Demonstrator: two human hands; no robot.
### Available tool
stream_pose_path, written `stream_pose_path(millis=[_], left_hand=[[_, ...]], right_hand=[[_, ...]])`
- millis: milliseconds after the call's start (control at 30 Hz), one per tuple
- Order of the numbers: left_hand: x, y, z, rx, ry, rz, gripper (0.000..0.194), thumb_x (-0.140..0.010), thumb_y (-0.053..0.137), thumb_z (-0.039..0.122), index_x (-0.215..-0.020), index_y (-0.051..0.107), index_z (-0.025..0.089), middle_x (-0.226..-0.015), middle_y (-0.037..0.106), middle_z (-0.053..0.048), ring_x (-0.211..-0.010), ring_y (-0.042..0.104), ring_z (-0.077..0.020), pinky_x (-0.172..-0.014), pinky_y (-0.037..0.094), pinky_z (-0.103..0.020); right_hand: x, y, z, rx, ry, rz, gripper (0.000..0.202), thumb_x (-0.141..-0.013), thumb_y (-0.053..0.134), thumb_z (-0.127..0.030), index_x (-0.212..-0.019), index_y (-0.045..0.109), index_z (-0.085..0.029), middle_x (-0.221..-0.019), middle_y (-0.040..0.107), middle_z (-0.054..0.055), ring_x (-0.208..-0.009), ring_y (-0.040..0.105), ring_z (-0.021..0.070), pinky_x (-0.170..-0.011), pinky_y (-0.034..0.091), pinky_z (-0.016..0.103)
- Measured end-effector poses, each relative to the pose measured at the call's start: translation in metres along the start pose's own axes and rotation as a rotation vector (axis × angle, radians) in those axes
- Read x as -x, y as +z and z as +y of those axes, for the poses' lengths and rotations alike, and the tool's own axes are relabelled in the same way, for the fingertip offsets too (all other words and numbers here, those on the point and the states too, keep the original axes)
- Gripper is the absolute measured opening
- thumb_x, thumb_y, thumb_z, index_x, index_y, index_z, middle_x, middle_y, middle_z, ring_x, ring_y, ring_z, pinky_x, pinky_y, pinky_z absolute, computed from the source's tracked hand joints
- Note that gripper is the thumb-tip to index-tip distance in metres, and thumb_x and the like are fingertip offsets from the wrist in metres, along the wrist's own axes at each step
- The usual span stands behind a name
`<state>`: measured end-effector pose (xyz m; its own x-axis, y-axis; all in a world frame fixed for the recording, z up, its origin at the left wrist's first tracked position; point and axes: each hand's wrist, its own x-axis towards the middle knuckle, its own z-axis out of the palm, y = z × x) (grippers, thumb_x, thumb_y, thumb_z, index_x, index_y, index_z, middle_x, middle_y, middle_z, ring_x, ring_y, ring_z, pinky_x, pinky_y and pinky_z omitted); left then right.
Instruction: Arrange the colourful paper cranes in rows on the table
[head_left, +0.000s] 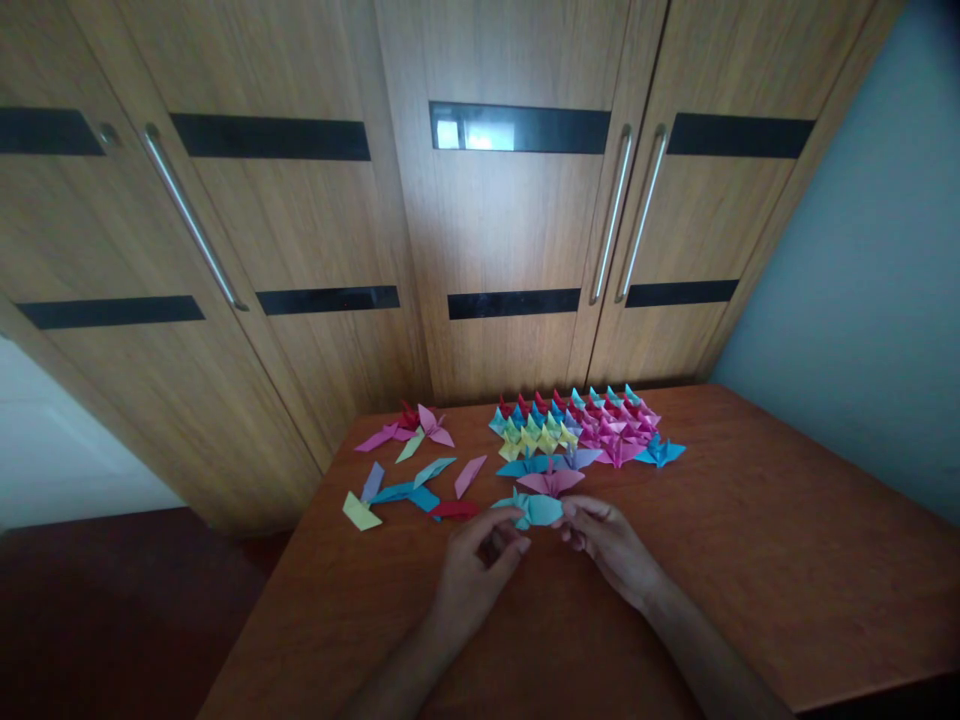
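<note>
A pale turquoise paper crane point(541, 510) is held just above the near part of the table, its wings spread sideways. My right hand point(611, 550) pinches the tip of its right wing between thumb and fingers. On the other side, my left hand point(472, 570) has its fingers curled at the left wing, partly covering it, with the thumb lower down. Right behind it sits a pink crane point(553, 481). A flat red folded paper point(452, 509) lies beside my left fingers.
Several finished cranes point(559, 420) stand in tight rows at the back of the wooden table point(720, 560). A blue crane point(661, 452) sits at their right end. Flat folded papers point(409, 495) are scattered to the left. Behind the table rises a wooden wardrobe point(510, 230).
</note>
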<state>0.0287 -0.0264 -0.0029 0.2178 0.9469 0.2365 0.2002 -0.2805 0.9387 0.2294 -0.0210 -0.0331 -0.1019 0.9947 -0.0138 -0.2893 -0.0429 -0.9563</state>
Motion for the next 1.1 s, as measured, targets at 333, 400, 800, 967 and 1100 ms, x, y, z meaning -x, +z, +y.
stream_pose_path(millis=[333,400,800,967,1100], left_hand=[[-0.0035,-0.0001,-0.0092,0.203,-0.143,0.067,0.022,-0.072,0.068,0.034,-0.087,0.068,0.018,-0.069,0.063,-0.001,-0.051,0.049,-0.0106,-0.048,0.039,-0.021],[-0.0043,-0.0001,-0.0094,0.223,-0.152,0.069,0.023,-0.071,0.069,0.034,-0.086,0.068,0.017,-0.067,0.062,0.0,-0.05,0.049,-0.0101,-0.047,0.039,-0.021],[-0.0055,-0.0021,-0.0068,0.183,-0.137,0.051,0.017,-0.07,0.069,0.03,-0.082,0.069,0.018,-0.065,0.061,0.0,-0.052,0.05,-0.0107,-0.049,0.04,-0.021],[-0.006,-0.0041,-0.0072,0.155,-0.123,0.065,0.016,-0.071,0.069,0.031,-0.081,0.07,0.019,-0.067,0.062,0.0,-0.054,0.051,-0.0121,-0.052,0.04,-0.022],[-0.0078,-0.0076,-0.0083,0.124,-0.093,0.08,0.016,-0.072,0.069,0.033,-0.081,0.071,0.019,-0.069,0.064,-0.002,-0.057,0.053,-0.0137,-0.054,0.041,-0.022]], right_hand=[[0.0009,0.0007,-0.0002,0.005,0.022,-0.046,0.029,-0.076,0.067,-0.045,-0.076,0.07,-0.017,-0.074,0.066,0.003,-0.062,0.054,0.0098,-0.052,0.034,0.021],[0.001,0.0008,-0.0007,-0.007,0.023,-0.044,0.028,-0.075,0.068,-0.045,-0.076,0.07,-0.016,-0.074,0.066,0.003,-0.062,0.054,0.0098,-0.052,0.034,0.021],[0.0016,0.0011,-0.0027,-0.059,0.025,-0.038,0.027,-0.073,0.07,-0.044,-0.076,0.07,-0.017,-0.074,0.065,0.002,-0.062,0.053,0.0096,-0.052,0.035,0.021],[0.0018,-0.0003,-0.0023,-0.055,0.025,-0.033,0.026,-0.075,0.069,-0.043,-0.078,0.068,-0.017,-0.075,0.066,0.003,-0.063,0.053,0.0098,-0.054,0.035,0.021],[-0.0011,-0.0023,-0.0004,-0.043,0.034,0.014,0.033,-0.079,0.061,-0.05,-0.08,0.067,-0.017,-0.075,0.066,0.004,-0.062,0.054,0.0114,-0.053,0.034,0.022]])
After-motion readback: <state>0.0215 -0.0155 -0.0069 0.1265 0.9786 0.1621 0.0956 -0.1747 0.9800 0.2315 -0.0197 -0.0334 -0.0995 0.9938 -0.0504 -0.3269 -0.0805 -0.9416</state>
